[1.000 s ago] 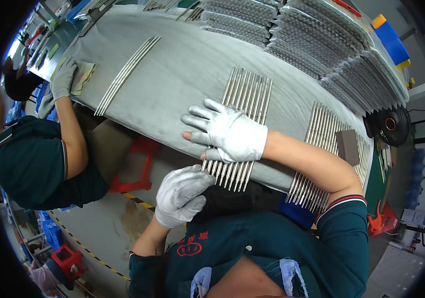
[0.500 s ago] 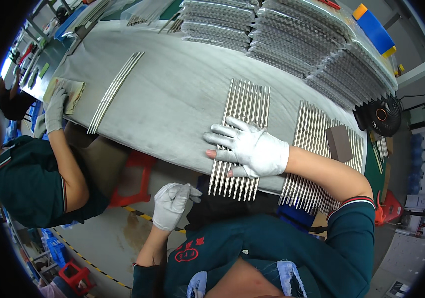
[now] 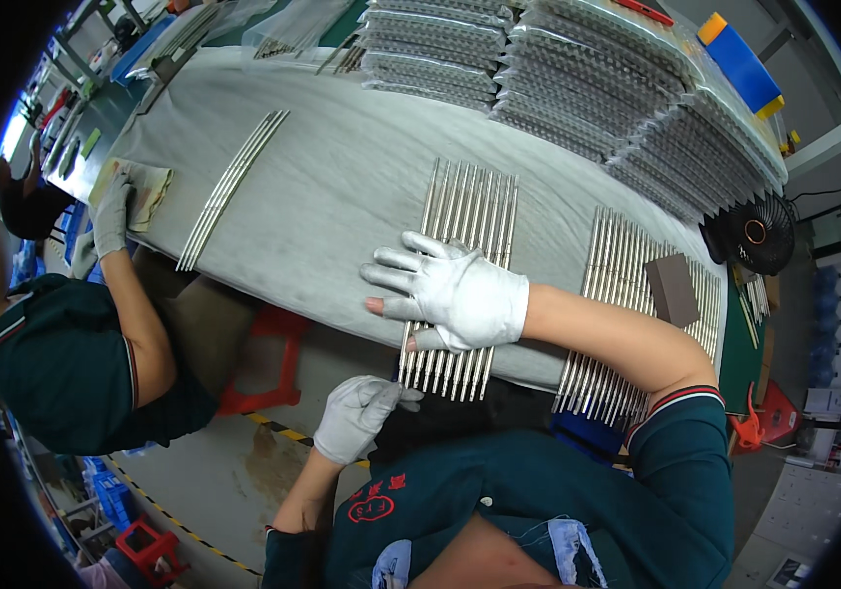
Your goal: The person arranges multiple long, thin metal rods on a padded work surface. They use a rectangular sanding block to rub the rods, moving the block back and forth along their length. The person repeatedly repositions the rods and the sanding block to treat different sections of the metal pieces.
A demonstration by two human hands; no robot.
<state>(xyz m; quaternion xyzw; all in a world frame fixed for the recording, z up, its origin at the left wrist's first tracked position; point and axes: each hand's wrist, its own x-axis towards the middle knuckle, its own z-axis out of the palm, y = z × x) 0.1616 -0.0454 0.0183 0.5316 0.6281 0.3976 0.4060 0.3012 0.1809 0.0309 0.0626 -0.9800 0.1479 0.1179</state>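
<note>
My right hand (image 3: 455, 294), in a white glove with two bare fingertips, lies flat across a row of slim metal rods (image 3: 464, 211). Its fingers are spread, and it covers the middle of the rods. The rods lie side by side, their near ends sticking out past the table's edge. My left hand (image 3: 356, 417), gloved too, is just below the edge with fingers curled together. Its fingertips reach the leftmost rod's near end; whether they grip it or anything else is hidden.
More rods (image 3: 602, 285) lie at the right under a brown block (image 3: 672, 290). Several thin rods (image 3: 234, 191) lie at the left, near a co-worker's gloved hand (image 3: 112, 216) on a cloth (image 3: 150, 191). Bubble-wrapped stacks (image 3: 587, 79) and a black fan (image 3: 754, 231) stand behind.
My right hand and the rods beneath it have slid left across the table. My left hand has moved right, its fingertips now at the rods' near ends.
</note>
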